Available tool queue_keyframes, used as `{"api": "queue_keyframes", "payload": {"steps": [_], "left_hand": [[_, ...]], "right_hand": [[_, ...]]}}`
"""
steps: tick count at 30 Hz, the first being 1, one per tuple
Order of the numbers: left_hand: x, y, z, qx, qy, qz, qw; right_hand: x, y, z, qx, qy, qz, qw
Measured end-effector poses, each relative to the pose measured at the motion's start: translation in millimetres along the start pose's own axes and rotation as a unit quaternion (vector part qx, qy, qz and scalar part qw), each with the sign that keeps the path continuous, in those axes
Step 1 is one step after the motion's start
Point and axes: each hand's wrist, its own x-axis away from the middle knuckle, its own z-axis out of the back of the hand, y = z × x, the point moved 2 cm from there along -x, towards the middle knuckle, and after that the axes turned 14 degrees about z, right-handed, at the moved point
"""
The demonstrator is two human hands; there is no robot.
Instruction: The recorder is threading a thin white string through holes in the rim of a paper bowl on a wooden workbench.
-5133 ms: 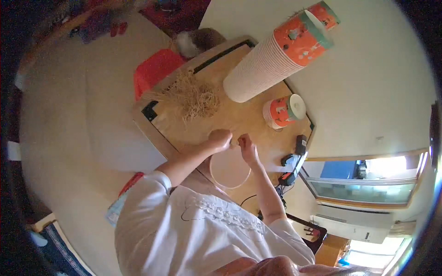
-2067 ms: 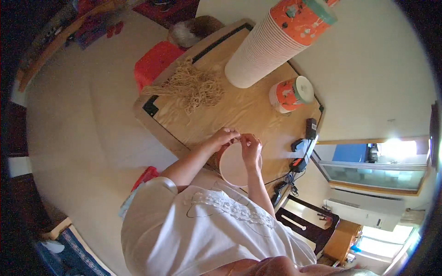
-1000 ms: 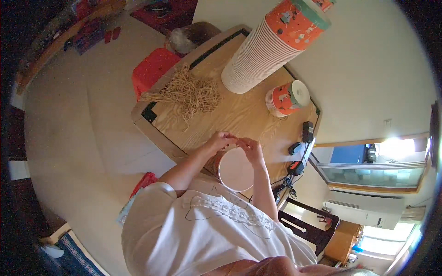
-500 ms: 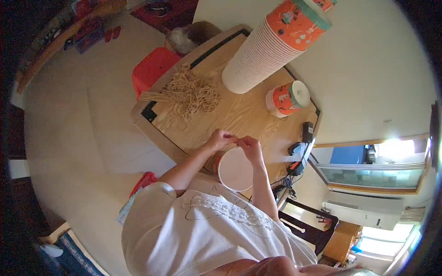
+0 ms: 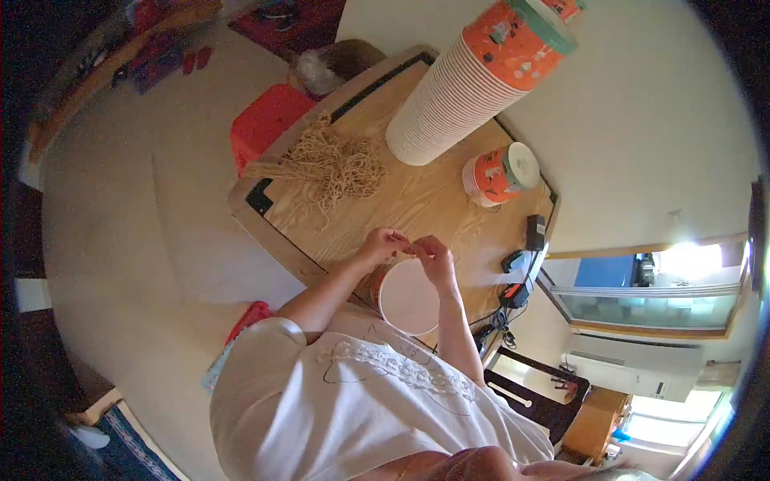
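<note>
My left hand (image 5: 385, 244) and my right hand (image 5: 433, 258) meet at their fingertips just beyond the far rim of a round paper tub (image 5: 411, 298). Both are closed in a pinch; whatever is between the fingers is too small to make out. The tub stands at the table's near edge, close to my body, showing a pale round face and a strip of orange side. Past my left hand lies a loose heap of tan twine (image 5: 341, 168), its strands tangled and bundled to the left.
A tall leaning stack of nested paper tubs (image 5: 457, 92) stands at the back of the wooden table (image 5: 385, 208). A short stack (image 5: 499, 175) sits to its right. Black adapters (image 5: 515, 295) and cables lie along the right edge. A red stool (image 5: 269, 124) is beyond the left edge.
My hands have shifted very slightly, with the fingertips still together by the tub's rim. The tub, twine and stacks look the same.
</note>
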Motion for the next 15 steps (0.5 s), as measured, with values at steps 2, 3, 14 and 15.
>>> {"api": "queue_keyframes", "payload": {"steps": [2,3,14,15], "left_hand": [[0,1,3,-0.005,0.004,0.037,0.999],[-2,-3,6,0.010,0.010,0.043,0.999],[16,19,12,-0.021,-0.030,0.065,0.997],[17,18,12,-0.012,-0.027,0.078,0.997]], "right_hand": [[1,-3,-1,0.085,-0.012,-0.018,0.996],[0,-8,-4,0.083,-0.014,-0.018,0.996],[-3,12,-3,0.037,-0.005,0.068,0.997],[-2,7,-4,0.035,-0.002,0.069,0.997]]}}
